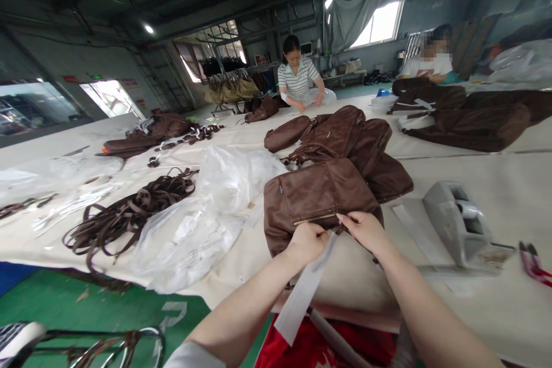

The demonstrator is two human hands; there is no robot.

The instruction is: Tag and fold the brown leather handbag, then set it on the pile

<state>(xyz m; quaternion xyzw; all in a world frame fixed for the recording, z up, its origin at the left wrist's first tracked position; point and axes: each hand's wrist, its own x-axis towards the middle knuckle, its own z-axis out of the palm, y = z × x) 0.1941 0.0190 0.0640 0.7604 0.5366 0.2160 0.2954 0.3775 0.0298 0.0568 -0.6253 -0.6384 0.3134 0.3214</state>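
Note:
A brown leather bag (314,195) lies on the pale table (509,207) right in front of me, its brass zipper facing me. My left hand (307,241) is closed at the bag's lower edge, pinching a long white strip of paper or tape (302,293) that hangs down over the table edge. My right hand (365,229) pinches the bag's front edge just right of the zipper. Both hands touch the bag.
More brown bags (345,138) are piled behind it. A grey tape dispenser (457,224) stands to the right, red-handled cutters (533,261) beyond it. Clear plastic bags (202,224) and brown straps (129,213) lie left. Two people sit at the far side.

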